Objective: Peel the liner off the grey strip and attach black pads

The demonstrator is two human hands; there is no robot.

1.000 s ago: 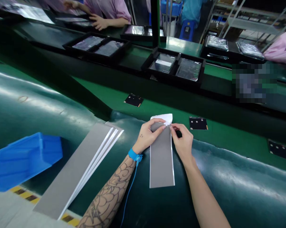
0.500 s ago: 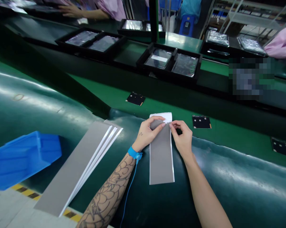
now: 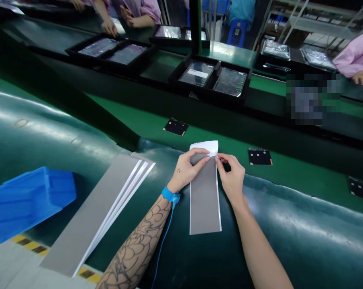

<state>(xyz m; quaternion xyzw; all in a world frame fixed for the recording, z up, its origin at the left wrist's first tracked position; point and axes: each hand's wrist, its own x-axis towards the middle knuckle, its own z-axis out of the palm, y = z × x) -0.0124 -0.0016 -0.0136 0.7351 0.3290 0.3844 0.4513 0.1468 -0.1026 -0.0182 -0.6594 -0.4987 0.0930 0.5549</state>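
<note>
A grey strip [image 3: 204, 200] with a white backing lies on the dark green mat [image 3: 304, 237] in front of me. Its far end is peeled up into a white flap [image 3: 206, 146]. My left hand [image 3: 188, 169] presses the strip's top with fingers curled over it, a blue wrist strap [image 3: 170, 195] on the wrist. My right hand [image 3: 232, 176] pinches the white flap's corner between thumb and forefinger.
A stack of long grey and white strips [image 3: 100, 208] lies to the left, beside a blue bin [image 3: 27, 202]. Small black parts [image 3: 176, 127] [image 3: 260, 157] sit on the green belt. Black trays [image 3: 213, 78] with bagged panels stand beyond. Other people's hands work at the far side.
Both hands stay at the strip's far end. The white flap has lifted and shifted slightly. The black trays and small parts on the belts have drifted a little.
</note>
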